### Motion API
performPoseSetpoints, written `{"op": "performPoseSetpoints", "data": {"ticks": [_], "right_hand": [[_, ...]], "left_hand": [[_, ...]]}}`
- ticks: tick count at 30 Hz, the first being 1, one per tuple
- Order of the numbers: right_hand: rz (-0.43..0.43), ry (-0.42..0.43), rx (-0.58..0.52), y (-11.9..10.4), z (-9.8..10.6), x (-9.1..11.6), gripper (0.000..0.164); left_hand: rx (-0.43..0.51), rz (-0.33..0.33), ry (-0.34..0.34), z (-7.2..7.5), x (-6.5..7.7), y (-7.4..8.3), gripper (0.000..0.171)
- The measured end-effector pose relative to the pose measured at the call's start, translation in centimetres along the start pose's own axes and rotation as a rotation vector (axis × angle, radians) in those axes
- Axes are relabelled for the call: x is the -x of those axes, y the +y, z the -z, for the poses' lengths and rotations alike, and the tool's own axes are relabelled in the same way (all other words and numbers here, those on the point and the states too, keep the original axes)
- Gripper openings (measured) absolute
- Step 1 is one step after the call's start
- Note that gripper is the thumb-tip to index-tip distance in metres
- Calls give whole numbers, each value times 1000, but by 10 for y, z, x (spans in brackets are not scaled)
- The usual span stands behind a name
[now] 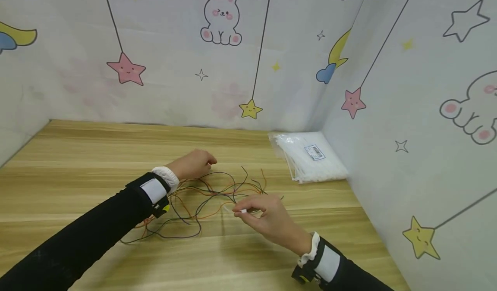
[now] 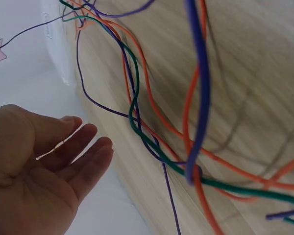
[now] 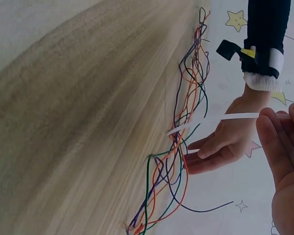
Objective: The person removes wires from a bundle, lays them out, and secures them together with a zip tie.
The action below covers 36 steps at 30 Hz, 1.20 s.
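Note:
A loose tangle of orange, green and purple wires (image 1: 211, 192) stretches over the wooden table. Between the thumb and fingers of my right hand (image 1: 272, 222), a white cable tie (image 3: 240, 116) is pinched; its thin strip points toward the wires and overlaps them in the right wrist view. My left hand (image 1: 193, 164) is at the far side of the wires, its fingers loosely bent. In the left wrist view nothing shows between the thumb and fingers of that hand (image 2: 54, 161), and the wires run beside it.
A clear plastic bag of white cable ties (image 1: 330, 164) with a barcode label lies at the back right of the table (image 1: 97, 148), against the wall. Walls covered in a star and bunny print close off the back and right side.

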State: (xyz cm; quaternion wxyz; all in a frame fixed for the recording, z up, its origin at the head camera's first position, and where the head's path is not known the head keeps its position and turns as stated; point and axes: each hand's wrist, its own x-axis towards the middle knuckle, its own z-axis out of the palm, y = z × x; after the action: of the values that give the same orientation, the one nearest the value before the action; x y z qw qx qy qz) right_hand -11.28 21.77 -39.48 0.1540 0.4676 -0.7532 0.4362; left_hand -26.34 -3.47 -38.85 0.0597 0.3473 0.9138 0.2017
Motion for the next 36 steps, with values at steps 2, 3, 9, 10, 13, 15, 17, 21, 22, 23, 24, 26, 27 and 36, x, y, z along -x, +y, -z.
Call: {"op": "performPoseSetpoints", "data": {"ticks": [2, 3, 9, 10, 13, 15, 17, 21, 22, 23, 24, 26, 27, 36], "right_hand": [[-11, -4, 12, 2, -5, 1, 22], [-18, -5, 16, 3, -8, 2, 22], [-80, -11, 33, 9, -24, 6, 17], [-96, -16, 36, 10, -27, 7, 16], [-136, -26, 60, 13, -33, 8, 12], [-155, -26, 79, 14, -37, 7, 10], [-174, -20, 105, 15, -38, 5, 8], [-234, -24, 134, 15, -41, 0, 7], [-253, -29, 141, 15, -41, -1, 8], [-275, -36, 141, 15, -42, -2, 8], [-298, -41, 140, 16, -42, -3, 8], [-337, -46, 144, 17, -43, -5, 9], [-352, -46, 147, 18, -44, -6, 9], [-400, -15, 198, 24, -48, -16, 9]], "left_hand": [[-50, -16, -37, -3, -6, -2, 29], [-67, -20, -49, -5, -8, -3, 28], [-110, 4, -24, -12, -16, -5, 23], [-113, 16, -14, -12, -17, -5, 21], [-118, 49, 13, -13, -18, -5, 16], [-114, 74, 24, -13, -17, -5, 13], [-107, 100, 34, -14, -17, -5, 10], [-99, 148, 46, -18, -18, -5, 8], [-96, 157, 46, -18, -19, -5, 9], [-94, 159, 45, -18, -19, -5, 9], [-90, 163, 41, -18, -19, -4, 9], [-84, 161, 35, -18, -20, -3, 9], [-81, 157, 30, -18, -20, -3, 8], [-55, 157, 14, -19, -24, 3, 9]]}}
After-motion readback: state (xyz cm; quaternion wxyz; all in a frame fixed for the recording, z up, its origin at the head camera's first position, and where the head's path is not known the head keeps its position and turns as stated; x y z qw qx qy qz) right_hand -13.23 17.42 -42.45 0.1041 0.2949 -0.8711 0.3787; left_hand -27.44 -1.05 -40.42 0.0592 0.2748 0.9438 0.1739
